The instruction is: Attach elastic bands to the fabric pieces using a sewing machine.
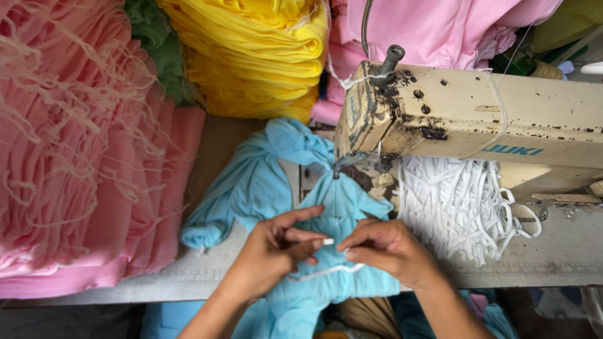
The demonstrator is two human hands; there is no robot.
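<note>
Close together, left hand (270, 251) & right hand (383, 248) pinching white elastic strip (326, 271) over light-blue fabric (342, 207), sewing machine (477, 119) just beyond.

I see my left hand (270, 251) and right hand (383, 248) pinching white elastic strip (326, 271) | over light-blue garment (264, 182) | beside cream sewing machine (477, 119)

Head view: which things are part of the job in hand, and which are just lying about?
In hand:
left hand and right hand, pinching a white elastic strip
light blue cloth, under the hands
sewing machine, over the cloth
heap of white elastic

Lying about:
pink ruffled stack
yellow stack
green cloth
pink cloth behind the machine
</note>
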